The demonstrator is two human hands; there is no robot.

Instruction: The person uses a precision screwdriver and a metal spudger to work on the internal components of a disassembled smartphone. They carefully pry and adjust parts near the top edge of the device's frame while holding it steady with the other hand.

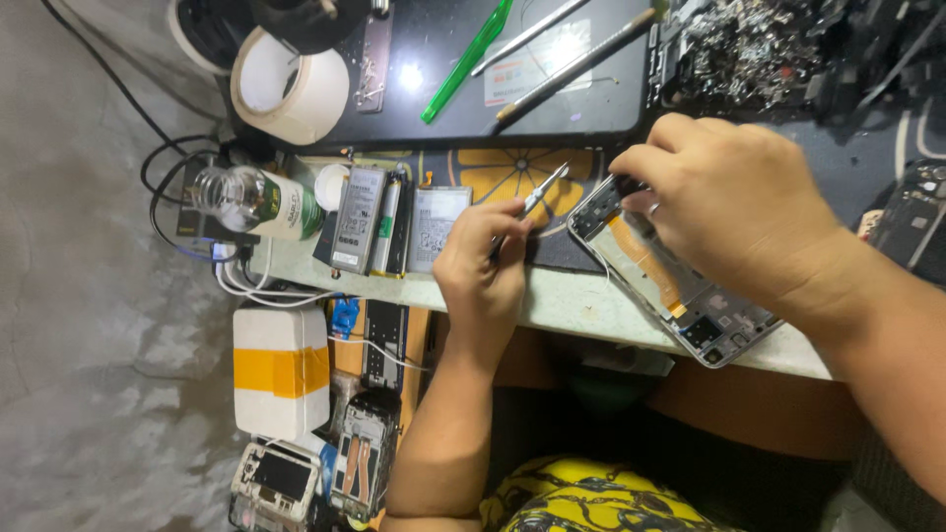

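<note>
At the bottom of the frame lay your yellow patterned clothing point(581, 502), and your left forearm rose from it toward the middle of the picture. Left of that arm, below the bench edge, sat a white box with an orange band point(282, 371), with opened phone bodies point(325, 468) piled beneath it at the lower left.

Your left hand point(483, 266) was closed around a pair of metal tweezers point(537, 200), pinching them between thumb and fingers, with the tips pointing up and right toward the centre of the frame. Your right hand point(734, 202), at centre right, was curled over the upper end of an opened phone frame point(670, 286), gripping it with the fingers bent down onto it. The frame lay tilted across the pale bench edge point(572, 305), its lower end hanging out at the right, and an orange strip showed along its inside. The tweezer tips stood just beside the frame's upper end; you could not tell whether they touched it.

Left of your left hand lay three flat phone batteries point(394, 222) side by side, then a clear bottle with a green label point(256, 200) on its side.

Farther up, at the top left, stood a roll of pale tape point(291, 84). A dark tray point(591, 99) at top centre held a green plastic pry tool point(468, 61) and two thin rods. At the upper right lay a heap of small metal scraps point(749, 44).
</note>
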